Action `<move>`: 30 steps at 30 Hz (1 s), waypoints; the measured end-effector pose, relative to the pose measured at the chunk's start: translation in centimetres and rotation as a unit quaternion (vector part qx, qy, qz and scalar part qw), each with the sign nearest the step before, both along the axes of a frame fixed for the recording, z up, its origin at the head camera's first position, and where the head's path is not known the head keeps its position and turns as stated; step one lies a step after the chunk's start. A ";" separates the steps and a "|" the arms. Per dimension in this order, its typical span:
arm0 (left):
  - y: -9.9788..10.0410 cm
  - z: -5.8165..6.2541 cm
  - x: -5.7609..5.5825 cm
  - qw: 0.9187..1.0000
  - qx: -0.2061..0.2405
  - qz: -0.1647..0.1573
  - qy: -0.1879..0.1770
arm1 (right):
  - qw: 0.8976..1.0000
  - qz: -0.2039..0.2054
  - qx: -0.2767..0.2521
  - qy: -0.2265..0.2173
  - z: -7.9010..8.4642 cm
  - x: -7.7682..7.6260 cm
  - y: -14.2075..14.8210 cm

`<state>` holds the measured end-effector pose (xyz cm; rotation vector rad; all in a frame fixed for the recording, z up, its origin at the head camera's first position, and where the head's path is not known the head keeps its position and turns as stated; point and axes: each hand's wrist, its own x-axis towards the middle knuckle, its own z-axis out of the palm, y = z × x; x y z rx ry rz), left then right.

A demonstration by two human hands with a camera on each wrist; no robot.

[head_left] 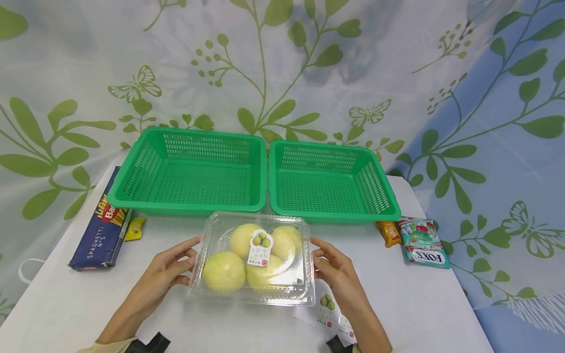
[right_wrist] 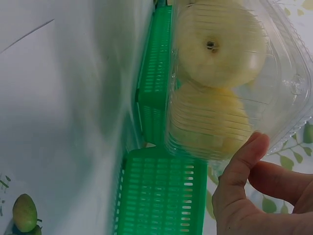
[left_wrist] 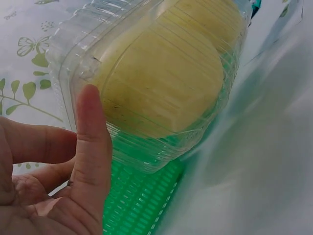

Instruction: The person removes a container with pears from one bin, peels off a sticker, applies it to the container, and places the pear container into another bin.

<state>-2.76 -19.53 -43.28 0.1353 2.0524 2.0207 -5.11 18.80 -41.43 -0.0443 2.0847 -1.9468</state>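
A clear plastic clamshell box (head_left: 282, 289) of several pale yellow-green round fruits (head_left: 224, 271) is held between both hands, in front of the green baskets. On its lid is a white sticker (head_left: 260, 248) with a picture of green fruit. My left hand (head_left: 165, 269) grips the box's left side, its thumb (left_wrist: 90, 132) against the rim in the left wrist view. My right hand (head_left: 336, 272) grips the opposite side, thumb near the rim in the right wrist view. Both wrist views show the fruits through the ribbed wall; some fingertips are hidden.
Two green baskets, a left one (head_left: 190, 208) and a right one (head_left: 335, 215), stand side by side at the back. A blue spaghetti box (head_left: 99, 240) and a yellow packet (head_left: 135, 229) lie left. An orange packet (head_left: 389, 233) and a Fox's bag (head_left: 423, 242) lie right. Printed stickers (head_left: 324, 314) lie near my right wrist.
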 end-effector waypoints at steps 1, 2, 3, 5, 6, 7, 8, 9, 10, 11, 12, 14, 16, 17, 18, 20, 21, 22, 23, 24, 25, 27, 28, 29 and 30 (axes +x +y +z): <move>0.0 0.0 0.0 1.000 0.001 -0.001 0.001 | 1.000 0.001 -0.001 0.001 0.0 0.0 0.1; 0.1 0.0 0.0 1.000 0.002 -0.002 0.002 | 1.000 0.001 -0.002 0.002 0.0 0.0 0.1; 0.1 0.0 0.0 1.000 0.002 -0.003 0.002 | 1.000 0.002 -0.003 0.004 0.0 0.0 0.1; 0.1 0.0 0.0 1.000 0.006 -0.005 0.006 | 1.000 0.001 -0.006 0.009 0.0 0.0 0.2; 0.1 0.0 -0.1 1.000 0.009 -0.006 0.009 | 1.000 0.001 -0.009 0.012 0.0 0.0 0.3; 0.1 0.0 -0.1 1.000 0.012 -0.007 0.012 | 1.000 0.002 -0.013 0.014 0.1 0.0 0.3; 0.1 0.0 -0.1 1.000 0.016 -0.007 0.014 | 1.000 0.003 -0.017 0.015 0.1 0.0 0.4; 0.1 0.1 -0.2 1.000 0.019 -0.008 0.017 | 1.000 0.004 -0.021 0.015 0.2 0.0 0.4; 0.1 0.1 -0.2 0.999 0.024 -0.008 0.019 | 1.000 0.003 -0.026 0.013 0.2 -0.1 0.4; 0.1 0.1 -0.3 0.999 0.029 -0.009 0.022 | 0.999 0.002 -0.031 0.011 0.3 -0.1 0.4; 0.1 0.1 -0.3 0.999 0.036 -0.011 0.026 | 0.999 0.001 -0.034 0.009 0.3 -0.1 0.5; 0.0 0.1 -0.3 0.998 0.053 -0.015 0.032 | 0.999 -0.004 -0.045 0.005 0.4 -0.1 0.4; -0.1 0.1 -0.4 0.996 0.073 -0.020 0.041 | 0.998 -0.008 -0.056 0.006 0.4 -0.1 0.3; -0.1 0.1 -0.4 0.995 0.083 -0.023 0.045 | 0.998 -0.009 -0.063 0.008 0.4 -0.2 0.2; -0.2 0.1 -0.4 0.994 0.094 -0.026 0.048 | 0.997 -0.010 -0.070 0.010 0.4 -0.2 0.2; -0.2 0.1 -0.4 0.992 0.110 -0.029 0.051 | 0.996 -0.011 -0.082 0.014 0.4 -0.2 0.1; -0.2 0.1 -0.4 0.991 0.117 -0.031 0.052 | 0.996 -0.011 -0.087 0.016 0.4 -0.2 0.0; -0.2 0.2 -0.4 0.990 0.125 -0.032 0.053 | 0.996 -0.011 -0.091 0.018 0.4 -0.2 0.0; -0.1 0.2 -0.4 0.989 0.132 -0.032 0.055 | 0.995 -0.011 -0.094 0.021 0.5 -0.2 0.0; -0.1 0.2 -0.5 0.988 0.140 -0.033 0.056 | 0.995 -0.012 -0.097 0.023 0.5 -0.2 -0.1; -0.1 0.3 -0.5 0.987 0.147 -0.034 0.058 | 0.995 -0.012 -0.101 0.025 0.5 -0.3 -0.1; 0.0 0.3 -0.5 0.984 0.162 -0.037 0.061 | 0.994 -0.013 -0.105 0.027 0.6 -0.3 -0.1; 0.1 0.3 -0.5 0.983 0.169 -0.039 0.062 | 0.994 -0.014 -0.108 0.027 0.6 -0.3 -0.1; 0.2 0.3 -0.6 0.982 0.174 -0.041 0.063 | 0.994 -0.015 -0.109 0.027 0.7 -0.3 -0.1; 0.2 0.3 -0.6 0.981 0.178 -0.042 0.064 | 0.993 -0.017 -0.112 0.026 0.7 -0.3 -0.1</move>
